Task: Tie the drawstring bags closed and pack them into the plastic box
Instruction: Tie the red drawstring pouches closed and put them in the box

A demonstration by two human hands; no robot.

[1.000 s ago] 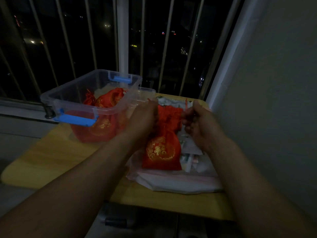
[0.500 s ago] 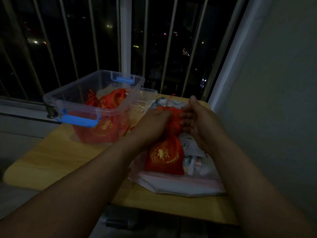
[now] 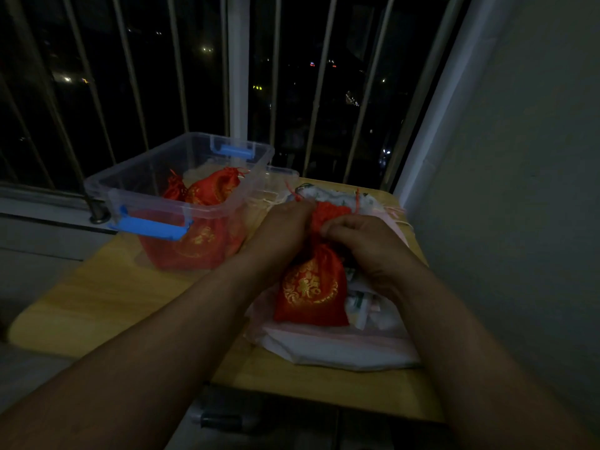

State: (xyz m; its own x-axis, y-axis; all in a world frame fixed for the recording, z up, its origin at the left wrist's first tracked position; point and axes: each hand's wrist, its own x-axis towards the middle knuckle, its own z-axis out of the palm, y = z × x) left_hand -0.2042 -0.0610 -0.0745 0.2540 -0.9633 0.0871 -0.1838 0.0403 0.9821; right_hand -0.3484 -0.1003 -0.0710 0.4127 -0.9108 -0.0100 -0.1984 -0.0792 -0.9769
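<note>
One bag in hand: red drawstring bag, gold emblem, standing on the pale pile just right of the plastic box, its neck gathered between my hands.
Left hand: fingers curled round the gathered neck from the left, gripping it.
Right hand: fingers curled in, pinching at the neck; whether cord or cloth, I cannot tell.
Cord end: one red end sticks up behind the neck; no knot visible.
Plastic box: clear, blue latches, lid off, on the table to my left; at least two packed red bags inside.
Pale pile: whitish bags under and behind the red one, not packed; count unclear.
Table: wooden, beside a barred window.
Progress: I judge it part-way. This tie is unfinished; boxing it and the pile remain.
</note>
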